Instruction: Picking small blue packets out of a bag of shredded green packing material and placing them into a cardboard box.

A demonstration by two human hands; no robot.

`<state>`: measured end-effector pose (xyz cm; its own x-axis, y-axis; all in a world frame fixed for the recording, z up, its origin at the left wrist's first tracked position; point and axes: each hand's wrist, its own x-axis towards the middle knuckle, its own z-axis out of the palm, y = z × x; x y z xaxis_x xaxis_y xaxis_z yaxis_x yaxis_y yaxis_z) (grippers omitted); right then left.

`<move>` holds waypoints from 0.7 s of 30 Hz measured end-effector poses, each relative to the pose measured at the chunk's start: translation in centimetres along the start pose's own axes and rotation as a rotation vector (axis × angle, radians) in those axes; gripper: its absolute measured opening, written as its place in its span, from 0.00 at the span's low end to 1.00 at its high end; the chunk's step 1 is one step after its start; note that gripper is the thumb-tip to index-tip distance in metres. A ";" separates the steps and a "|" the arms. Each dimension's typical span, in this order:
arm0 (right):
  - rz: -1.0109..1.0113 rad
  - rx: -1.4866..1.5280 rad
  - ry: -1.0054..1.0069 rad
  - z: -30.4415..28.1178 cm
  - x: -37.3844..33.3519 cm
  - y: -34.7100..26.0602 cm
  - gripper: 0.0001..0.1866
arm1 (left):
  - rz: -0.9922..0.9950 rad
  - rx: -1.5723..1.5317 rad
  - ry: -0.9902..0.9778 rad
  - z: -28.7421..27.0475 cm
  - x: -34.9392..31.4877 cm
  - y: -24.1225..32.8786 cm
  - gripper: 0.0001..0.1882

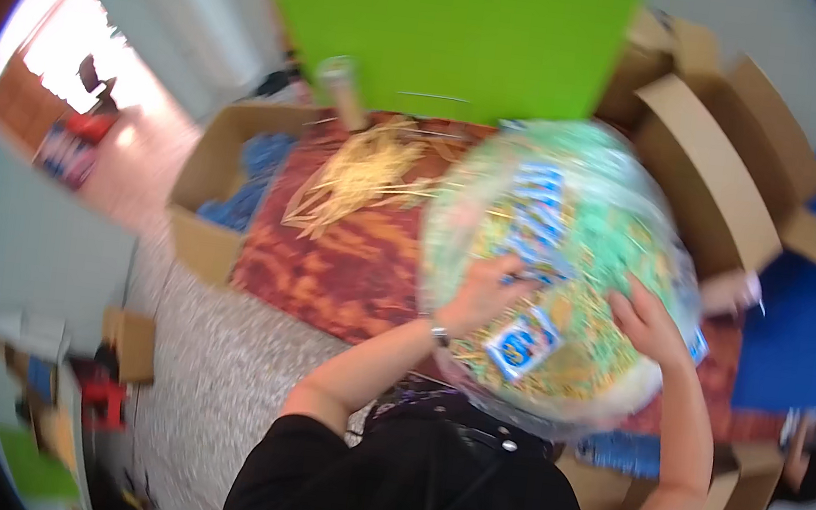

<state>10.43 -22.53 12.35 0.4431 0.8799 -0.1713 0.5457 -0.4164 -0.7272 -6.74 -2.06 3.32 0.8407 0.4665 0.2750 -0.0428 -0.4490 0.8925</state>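
Observation:
A large round bundle in clear plastic wrap [467,176] sits in front of me, with green and yellowish shredded filler [582,320] showing inside. My left hand [490,290] is closed on the lower end of a row of small blue-and-white packets [538,204] lying on the filler. Below that hand, a separate blue-and-white packet [523,344] rests at a tilt. My right hand [652,323] is over the right part of the filler, index finger and thumb apart, with nothing visible between them. Motion blurs both hands somewhat.
A red patterned cloth [334,282] covers the table, with loose straw-coloured strips [367,175] and a pale cylinder [341,91]. Cardboard boxes stand left [198,246] and right [710,169]. A green panel [443,32] rises behind. Another person's dark-haired head [811,472] shows lower right.

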 end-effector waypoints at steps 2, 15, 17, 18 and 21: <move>-0.220 -0.139 0.015 -1.0 0.5 -2.4 0.11 | 0.025 0.046 0.033 -0.5 -0.4 -0.3 0.08; -0.225 -0.488 -0.321 -2.6 2.1 -6.0 0.13 | 0.324 0.195 0.100 0.4 -0.3 1.3 0.11; -0.216 -0.521 -0.343 -2.8 2.5 -6.2 0.13 | 0.376 0.243 0.112 0.4 -0.3 1.5 0.10; -0.213 -0.584 -0.377 -2.8 2.7 -6.6 0.13 | 0.376 0.243 0.112 0.4 -0.3 1.4 0.10; -0.198 -0.706 -0.398 -2.1 3.7 -7.7 0.12 | 0.463 0.265 0.133 0.6 -0.1 1.0 0.11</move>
<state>9.31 -16.57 18.72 0.0801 0.9120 -0.4022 0.9633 -0.1746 -0.2039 -6.55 -3.06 3.93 0.6904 0.2589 0.6755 -0.2400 -0.7989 0.5515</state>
